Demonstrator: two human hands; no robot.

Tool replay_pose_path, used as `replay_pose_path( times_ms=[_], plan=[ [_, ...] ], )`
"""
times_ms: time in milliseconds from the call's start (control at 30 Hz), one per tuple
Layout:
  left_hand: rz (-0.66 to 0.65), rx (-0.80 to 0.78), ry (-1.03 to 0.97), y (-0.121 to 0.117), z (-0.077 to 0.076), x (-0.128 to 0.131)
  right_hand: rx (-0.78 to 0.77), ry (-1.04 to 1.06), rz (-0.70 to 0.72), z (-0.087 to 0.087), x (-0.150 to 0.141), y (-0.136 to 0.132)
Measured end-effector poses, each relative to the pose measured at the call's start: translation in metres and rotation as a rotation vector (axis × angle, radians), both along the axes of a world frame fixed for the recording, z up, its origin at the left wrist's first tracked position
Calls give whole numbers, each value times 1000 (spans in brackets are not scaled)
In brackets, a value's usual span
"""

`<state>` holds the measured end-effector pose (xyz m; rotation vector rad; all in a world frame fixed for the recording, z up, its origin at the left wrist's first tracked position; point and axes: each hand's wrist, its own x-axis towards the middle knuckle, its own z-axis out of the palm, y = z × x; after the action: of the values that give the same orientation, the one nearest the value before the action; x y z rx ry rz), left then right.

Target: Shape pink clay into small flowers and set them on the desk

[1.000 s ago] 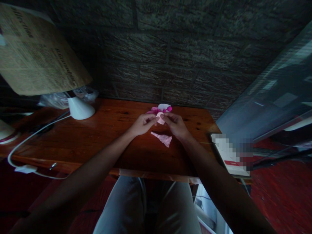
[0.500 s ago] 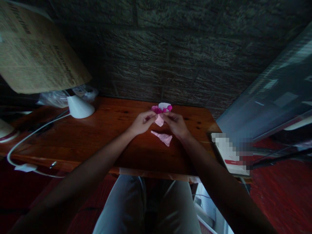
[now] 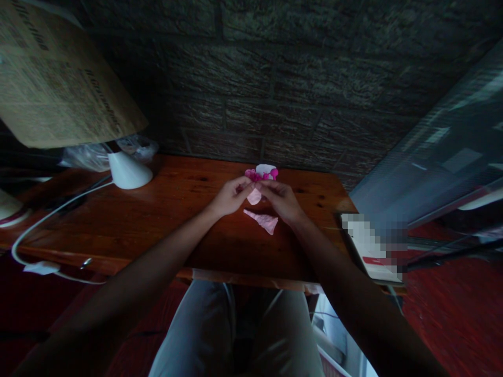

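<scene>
Between the fingertips of both hands is a small pale pink piece (image 3: 254, 197), thin and rounded, its material too blurred to name. My left hand (image 3: 232, 196) pinches it from the left and my right hand (image 3: 281, 199) from the right, with the fingertips close together at its upper edge. Just below, a crumpled pink piece (image 3: 262, 221), narrow at the left and wide at the right, lies on the wooden table. Behind the fingers sit bright pink bits (image 3: 251, 174) beside a white rounded piece (image 3: 265, 168), partly hidden by the hands.
A lamp with a printed paper shade (image 3: 70, 84) and white base (image 3: 129, 170) stands on the wooden table (image 3: 165, 209) at the left. Its white cord (image 3: 23, 230) runs over the front edge. A pale box (image 3: 377, 262), partly pixelated, lies at the right end. A brick wall rises behind.
The pale pink piece has turned in my fingers and now hangs below the fingertips. Both hands have drawn slightly closer together at its top. The crumpled pink piece stays in place.
</scene>
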<state>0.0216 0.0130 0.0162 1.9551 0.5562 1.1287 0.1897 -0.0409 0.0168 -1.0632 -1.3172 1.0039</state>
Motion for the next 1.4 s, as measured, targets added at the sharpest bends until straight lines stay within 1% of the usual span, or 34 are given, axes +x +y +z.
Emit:
replay_pose_path(
  times_ms=[100, 167, 300, 400, 500, 633, 733, 1000, 1100, 1200, 1300, 1400],
  plan=[
    [11, -2, -10, 1, 0, 0, 2, -11, 9, 0, 2, 1],
    [1, -47, -9, 1, 0, 0, 4, 0, -6, -2, 3, 2],
    [-70, -139, 33, 1, 0, 0, -4, 16, -62, -5, 8, 6],
    [-124, -120, 77, 2, 0, 0, 13, 30, -90, -5, 8, 7],
    [-154, -86, 72, 2, 0, -1, 22, 38, -71, -3, 6, 5],
    [-150, -51, 70, 2, 2, -4, 38, -5, -5, 1, 4, 1],
    [-137, -59, 80, 1, 3, -5, 48, -7, -4, 2, 4, 1],
    [-178, -223, 126, -1, 2, -5, 52, 79, -77, -1, 5, 4],
    [-157, -195, 130, 1, 2, -7, 50, 64, -34, 0, 5, 3],
    [-176, -152, 124, 1, 4, -8, 10, 15, 17, 2, 6, 1],
    [-169, -140, 100, -2, 6, -5, -10, -34, 17, 3, 8, 0],
    [-156, -146, 78, -4, 6, -2, 29, -50, -12, 1, 7, 2]
  ],
)
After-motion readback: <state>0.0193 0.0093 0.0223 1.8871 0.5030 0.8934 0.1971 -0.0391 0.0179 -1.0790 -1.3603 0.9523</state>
